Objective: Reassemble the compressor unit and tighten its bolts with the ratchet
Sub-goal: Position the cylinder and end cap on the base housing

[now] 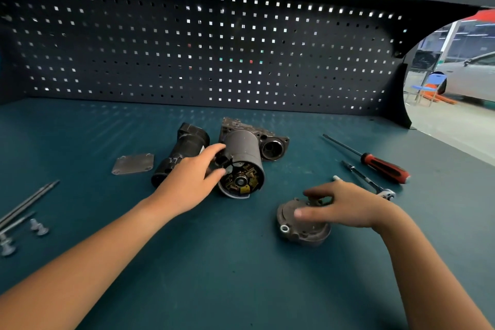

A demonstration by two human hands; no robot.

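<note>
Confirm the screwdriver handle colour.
Red with black sections on the screwdriver handle; the head view shows it best.

A red-handled screwdriver (385, 164) lies near the dark pegboard (187, 48).
</note>
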